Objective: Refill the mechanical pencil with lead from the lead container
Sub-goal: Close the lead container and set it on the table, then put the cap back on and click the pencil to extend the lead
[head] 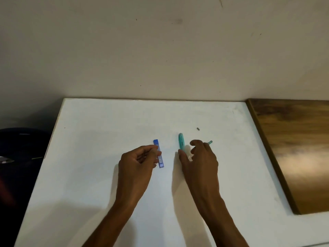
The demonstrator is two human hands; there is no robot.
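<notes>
The blue flat lead container [159, 152] lies lengthwise on the white table [92, 157]. My left hand [138, 164] has its thumb and fingertips closed around the container's middle. The teal mechanical pencil [181, 141] lies just to the right, pointing away from me. My right hand [200, 161] is over the pencil's near end with the thumb beside it and the fingers curled and apart. A small teal piece [210, 142] pokes out past the right fingers; whether it is held or lies on the table I cannot tell. A tiny grey piece [198, 129] lies farther back.
The table's back edge meets a plain wall [160, 50]. A brown wooden board [299, 150] lies along the table's right side. Dark objects [21, 148] sit beyond the left edge.
</notes>
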